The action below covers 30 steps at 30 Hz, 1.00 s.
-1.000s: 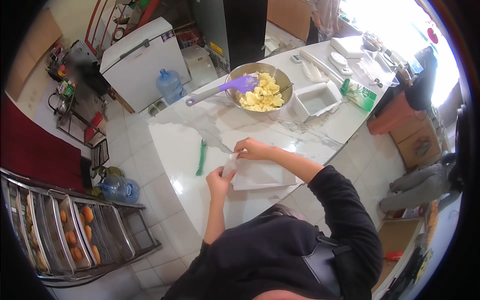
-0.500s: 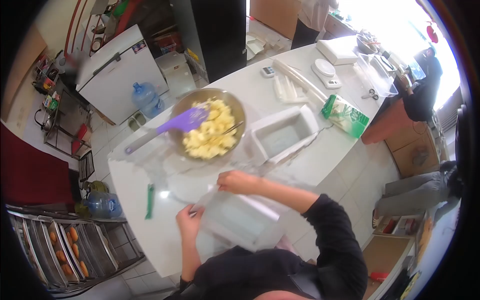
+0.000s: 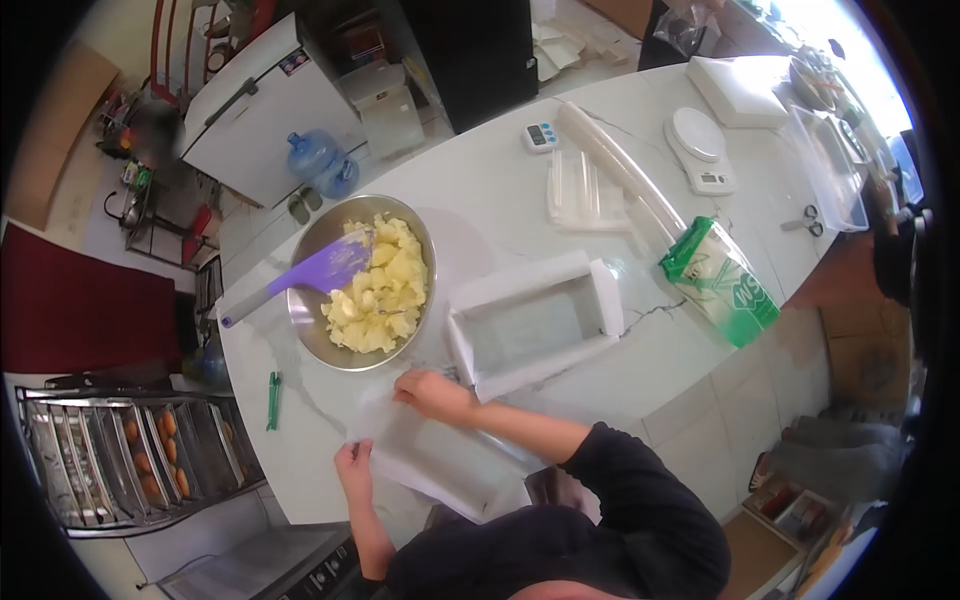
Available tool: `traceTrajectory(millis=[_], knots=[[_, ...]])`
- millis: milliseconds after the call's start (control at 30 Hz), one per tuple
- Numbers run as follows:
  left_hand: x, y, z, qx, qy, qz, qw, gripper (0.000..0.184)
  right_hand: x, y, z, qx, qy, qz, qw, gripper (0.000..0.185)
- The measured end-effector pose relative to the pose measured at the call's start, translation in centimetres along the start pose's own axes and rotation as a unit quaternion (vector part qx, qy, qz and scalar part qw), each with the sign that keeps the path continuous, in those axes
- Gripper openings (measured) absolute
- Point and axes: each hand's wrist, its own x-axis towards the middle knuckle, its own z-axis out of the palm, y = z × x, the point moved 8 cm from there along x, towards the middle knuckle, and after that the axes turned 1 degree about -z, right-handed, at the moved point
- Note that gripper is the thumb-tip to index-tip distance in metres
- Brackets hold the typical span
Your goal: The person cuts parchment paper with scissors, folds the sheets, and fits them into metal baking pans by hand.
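Note:
My left hand (image 3: 354,462) pinches the left corner of the translucent paper (image 3: 385,425), which lies in and over a rectangular pan (image 3: 455,465) near my body. My right hand (image 3: 435,395) has its fingers closed on the paper's far edge. Behind it stands a second rectangular pan (image 3: 535,325) lined with white paper. A steel bowl (image 3: 302,330) to the left holds pale yellow lumps (image 3: 385,285), with a purple spatula (image 3: 332,265) resting across its rim. A green clip (image 3: 273,400) lies left of my hands.
On the marble table (image 3: 490,215) are a green-and-white packet (image 3: 722,280), a plastic-wrapped roll (image 3: 620,170), a scale (image 3: 697,140), a timer (image 3: 539,136) and scissors (image 3: 803,221). A rack of trays (image 3: 140,455) stands at the left. A person is partly visible at the right edge.
The view has shifted, so the bowl and lined pan appear nearer and further left. Both hands stay at the paper's edge, and the paper and near pan have changed angle.

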Motion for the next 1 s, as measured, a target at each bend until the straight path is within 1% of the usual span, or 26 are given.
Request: traceTrajectory(millis=[33, 67, 133, 167, 200, 233, 267, 300, 333, 400, 467, 500, 533, 567, 600, 667, 700, 733, 767, 800, 833, 867, 933, 1000], knots=[[0.0, -0.2, 0.2, 0.002, -0.021, -0.003, 1.000, 0.017, 0.0, 0.0, -0.1, 0.001, 0.003, -0.001, 1.000, 0.016], [-0.3, -0.9, 1.0, -0.090, -0.052, -0.038, 0.994, 0.016, 0.0, 0.0, -0.2, 0.001, 0.003, -0.002, 1.000, 0.015], [-0.4, -1.7, 2.3, -0.273, -0.100, -0.108, 0.951, 0.016, 0.2, 0.0, -0.3, -0.022, -0.005, -0.023, 0.999, 0.014], [-0.1, -2.3, 2.1, -0.277, -0.091, -0.114, 0.950, 0.015, 0.3, -0.1, -0.3, -0.039, -0.012, -0.042, 0.998, 0.014], [0.1, -2.8, 1.3, -0.278, -0.078, -0.123, 0.949, 0.016, 0.3, 0.0, -0.2, -0.043, -0.018, -0.024, 0.999, 0.014], [0.4, -1.2, -0.6, -0.233, 0.015, -0.058, 0.971, 0.016, 0.4, 0.1, -0.2, -0.048, -0.024, -0.007, 0.999, 0.014], [0.1, 0.9, -1.8, -0.181, 0.105, 0.009, 0.978, 0.019, 0.3, -0.5, -0.3, -0.045, -0.024, -0.010, 0.999, 0.015], [-0.9, 5.0, -2.9, -0.065, 0.176, 0.097, 0.977, 0.024, 0.4, -1.1, -0.8, -0.051, -0.020, -0.015, 0.998, 0.015], [-2.7, 9.3, -3.4, 0.054, 0.237, 0.180, 0.953, 0.031, 0.4, -1.3, -0.6, -0.048, -0.025, -0.010, 0.998, 0.015], [-4.7, 13.1, 0.3, 0.160, 0.127, 0.287, 0.936, 0.038, 0.5, -1.6, -0.4, -0.051, -0.025, 0.001, 0.998, 0.016], [-5.1, 12.4, 3.3, 0.232, 0.088, 0.255, 0.934, 0.036, 0.5, -1.5, 0.0, -0.063, -0.036, 0.036, 0.997, 0.017], [-4.6, 10.8, 3.3, 0.234, 0.081, 0.226, 0.942, 0.035, 0.5, -1.4, 0.2, -0.071, -0.038, 0.054, 0.995, 0.017], [-3.8, 8.8, 3.4, 0.235, 0.073, 0.198, 0.949, 0.034, 0.5, -1.5, 0.1, -0.106, -0.017, 0.058, 0.993, 0.016], [-3.2, 7.4, 3.3, 0.236, 0.062, 0.170, 0.955, 0.033, 0.4, -1.7, 0.1, -0.141, 0.005, 0.064, 0.988, 0.016], [-3.0, 6.8, 3.2, 0.211, 0.049, 0.191, 0.957, 0.032, 0.3, -2.1, 0.0, -0.177, 0.027, 0.068, 0.981, 0.018], [-2.9, 5.5, 2.6, 0.159, 0.029, 0.228, 0.960, 0.030, 0.2, -6.2, 1.2, -0.267, 0.026, -0.076, 0.960, 0.021], [-2.8, 4.8, 2.7, 0.127, 0.033, 0.230, 0.964, 0.027, 0.2, -8.3, 2.3, -0.306, 0.019, -0.155, 0.939, 0.023], [-2.6, 4.2, 2.6, 0.098, 0.047, 0.231, 0.967, 0.025, -0.2, -8.4, 4.5, -0.354, -0.059, -0.171, 0.918, 0.023], [-2.5, 3.9, 2.4, 0.083, -0.001, 0.200, 0.976, 0.023, -1.0, -8.2, 6.9, -0.397, -0.137, -0.196, 0.886, 0.022], [-2.6, 3.5, 2.4, 0.067, -0.044, 0.166, 0.983, 0.021, -1.4, -6.6, 8.1, -0.428, -0.164, -0.180, 0.870, 0.019], [-2.3, 2.5, 2.6, 0.066, -0.010, 0.202, 0.977, 0.019, -1.5, -5.0, 9.0, -0.460, -0.190, -0.170, 0.851, 0.017], [-1.7, 1.3, 2.6, 0.068, 0.023, 0.237, 0.969, 0.018, -1.4, -5.4, 9.0, -0.442, -0.177, -0.204, 0.855, 0.013], [-1.2, 1.2, 1.6, 0.085, 0.012, 0.221, 0.971, 0.017, -0.7, -5.5, 7.8, -0.449, -0.193, -0.160, 0.857, 0.010], [-0.6, 1.6, -0.1, 0.067, -0.001, 0.220, 0.973, 0.016, -0.4, -5.6, 6.7, -0.422, -0.169, -0.123, 0.882, 0.008]])
